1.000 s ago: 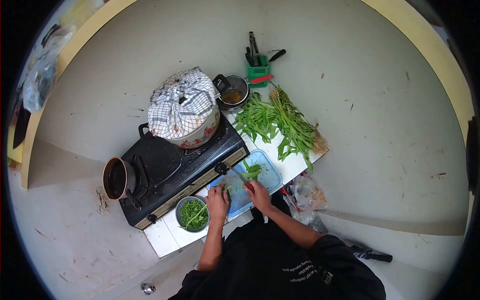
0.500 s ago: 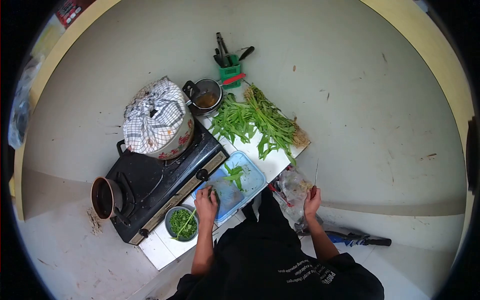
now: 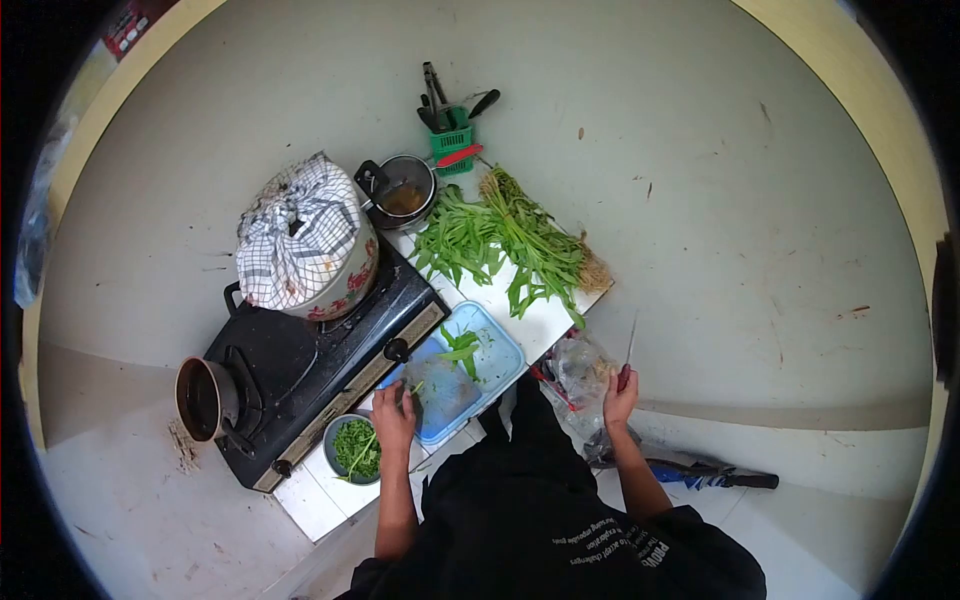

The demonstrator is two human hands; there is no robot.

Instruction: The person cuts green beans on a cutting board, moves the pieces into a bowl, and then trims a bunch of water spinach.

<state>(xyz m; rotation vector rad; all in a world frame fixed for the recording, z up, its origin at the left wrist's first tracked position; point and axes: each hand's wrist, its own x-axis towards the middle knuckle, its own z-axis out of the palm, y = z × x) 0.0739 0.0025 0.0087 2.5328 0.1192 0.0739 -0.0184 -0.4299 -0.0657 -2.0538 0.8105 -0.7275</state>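
- Right hand [image 3: 620, 398] of the person was closed round the dark-red handle of a thin-bladed metal knife [image 3: 631, 345], held out well to the right of the pale-blue rectangular plastic tray [image 3: 507, 347], its blade pointing away from the body.
- Left hand [image 3: 393, 414] was by the tray's left corner, fingers bent; from where I stood I couldn't tell whether they gripped anything.
- Inside the tray, toward its far end, lay a few bright-green cut leaves [image 3: 462, 350], with small scraps about them.
- Just left of the tray stood a round grey bowl [image 3: 328, 440] holding finely chopped greens [image 3: 355, 445].
- Beyond the tray, on the white tiled counter [image 3: 535, 325], lay a big bunch of long-leaved greens [image 3: 510, 245], its tangled brown roots to the right.
- Left of the tray, too, sat a black stove [image 3: 270, 375], bearing a white flower-patterned pot [image 3: 350, 285] topped with a checked cloth [image 3: 290, 240], and a small brown saucepan [image 3: 202, 400].
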